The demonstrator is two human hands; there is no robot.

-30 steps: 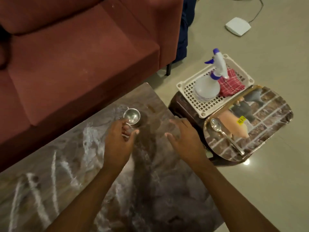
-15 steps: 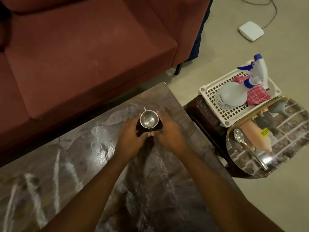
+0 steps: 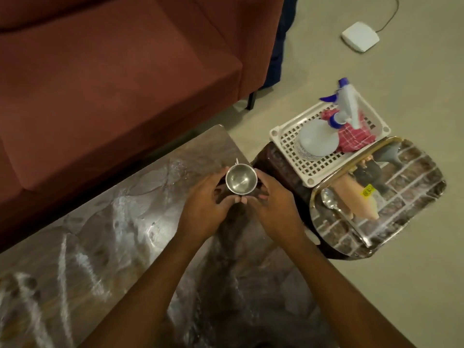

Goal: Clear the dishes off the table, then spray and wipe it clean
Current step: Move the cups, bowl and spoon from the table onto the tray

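A small steel cup (image 3: pixel 241 181) is held between both hands above the glossy dark table (image 3: pixel 105 247), near its right end. My left hand (image 3: pixel 204 207) cups it from the left with curled fingers. My right hand (image 3: pixel 272 205) grips it from the right. The cup looks empty. To the right, a white perforated basket (image 3: pixel 288 144) holds a spray bottle (image 3: pixel 319 139) with a blue nozzle and a red checked cloth (image 3: pixel 351 136). A shiny printed tray (image 3: pixel 401 204) beside the basket carries a steel spoon (image 3: pixel 331 204).
A red sofa (image 3: pixel 113 71) runs along the table's far side. The basket and tray sit on a dark low stool (image 3: pixel 273 164) right of the table. A white box (image 3: pixel 360 36) with a cable lies on the beige floor at the back right.
My right hand came in from the right and joined the left on the cup. Both hands have since carried the cup rightward toward the table's right end.
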